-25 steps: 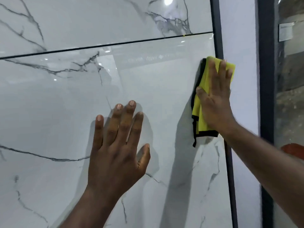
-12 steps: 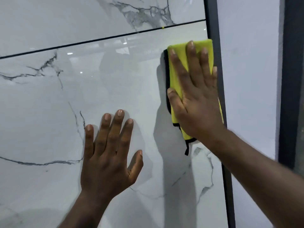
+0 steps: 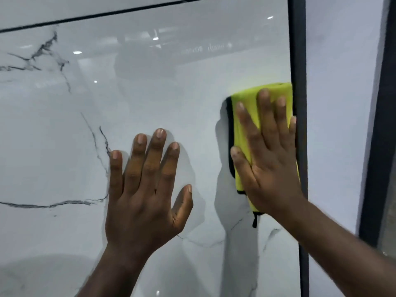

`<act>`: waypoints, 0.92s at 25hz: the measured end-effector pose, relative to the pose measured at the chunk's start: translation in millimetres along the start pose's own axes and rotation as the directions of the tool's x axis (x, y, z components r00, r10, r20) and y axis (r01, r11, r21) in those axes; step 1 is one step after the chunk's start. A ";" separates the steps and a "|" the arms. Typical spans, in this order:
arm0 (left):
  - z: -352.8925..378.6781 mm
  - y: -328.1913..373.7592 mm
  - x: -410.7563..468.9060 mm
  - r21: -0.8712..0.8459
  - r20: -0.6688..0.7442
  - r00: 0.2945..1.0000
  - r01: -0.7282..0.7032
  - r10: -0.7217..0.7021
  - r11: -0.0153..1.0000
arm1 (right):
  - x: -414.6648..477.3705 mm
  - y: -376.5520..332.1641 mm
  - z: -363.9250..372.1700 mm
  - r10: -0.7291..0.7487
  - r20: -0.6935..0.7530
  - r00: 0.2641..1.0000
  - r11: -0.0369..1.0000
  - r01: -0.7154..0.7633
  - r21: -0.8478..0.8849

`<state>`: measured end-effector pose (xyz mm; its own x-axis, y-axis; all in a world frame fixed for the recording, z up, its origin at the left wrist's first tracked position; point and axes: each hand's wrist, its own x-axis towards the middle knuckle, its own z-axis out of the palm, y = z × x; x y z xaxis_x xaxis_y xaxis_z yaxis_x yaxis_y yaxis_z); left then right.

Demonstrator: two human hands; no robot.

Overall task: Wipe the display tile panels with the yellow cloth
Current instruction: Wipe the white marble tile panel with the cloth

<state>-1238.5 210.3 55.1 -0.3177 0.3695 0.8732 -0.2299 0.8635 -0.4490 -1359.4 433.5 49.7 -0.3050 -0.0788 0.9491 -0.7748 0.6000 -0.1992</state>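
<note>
- While my left hand [image 3: 145,189] stays flat on the tile panel [image 3: 150,93], fingers straight and slightly spread, the head view shows my right hand [image 3: 270,168] has slid the yellow cloth [image 3: 246,108] down from the seam [image 3: 107,15].
- Right fingers lie straight, pressing the cloth against the panel's right edge, beside the dark frame strip [image 3: 296,50].
- I judge the lower edge remains unwiped.

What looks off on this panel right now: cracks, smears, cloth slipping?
Nothing stands out. The yellow cloth lies flat under the right hand on the tile panel, against the dark frame strip. The left hand rests flat on the panel. The dark lines look like veining, not cracks.
</note>
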 end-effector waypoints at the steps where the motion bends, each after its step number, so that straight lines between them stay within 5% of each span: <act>1: 0.7 -0.4 -1.4 -0.012 0.000 1.000 -0.008 0.008 1.000 | -39.6 0.2 7.7 -0.065 0.059 0.996 0.997 0.068 -0.042; 2: 1.1 -0.3 -2.1 -0.019 -0.001 1.000 -0.012 0.012 1.000 | -72.1 7.4 9.8 -0.051 0.090 0.995 0.996 0.056 -0.062; 4: 1.0 -0.4 -2.6 -0.011 -0.007 1.000 -0.007 0.007 1.000 | -84.5 25.6 6.0 0.191 0.047 0.980 0.981 -0.193 0.027; 7: 1.4 -1.6 -2.5 -0.045 -0.001 1.000 -0.009 0.009 0.999 | -26.6 9.2 0.0 0.496 -0.043 0.867 0.857 -0.481 0.186; 10: 0.1 -2.2 -4.3 -0.080 0.003 1.000 -0.018 0.018 0.997 | -32.4 -35.6 18.1 0.270 -0.063 0.961 0.947 -0.253 0.199; 12: -0.2 -3.1 -6.7 -0.114 0.006 0.999 -0.037 0.038 0.993 | -93.7 -49.2 27.9 0.324 0.001 0.946 0.917 -0.314 0.245; 14: 2.1 -7.4 -8.0 -0.126 0.007 0.998 -0.054 0.055 0.991 | -128.4 -46.7 21.5 0.626 -0.015 0.780 0.740 -0.587 0.328; 16: 2.7 -9.2 -8.9 -0.140 0.017 0.998 -0.064 0.067 0.988 | -111.8 -34.6 13.4 0.761 -0.081 0.644 0.634 -0.710 0.307; 20: 0.3 -8.4 -8.7 -0.164 0.028 0.997 -0.064 0.070 0.984 | -34.5 -44.4 15.8 0.559 -0.329 0.761 0.829 -0.512 0.223; 23: 1.0 -9.6 -9.1 -0.160 0.037 0.997 -0.057 0.064 0.986 | -83.1 -50.3 38.3 0.587 -0.378 0.716 0.809 -0.537 0.239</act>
<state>-1234.3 198.4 51.3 -0.3659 0.4109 0.8350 -0.0616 0.8846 -0.4623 -1316.3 379.4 -28.4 -0.4638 0.5970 0.6546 -0.5952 0.3372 -0.7293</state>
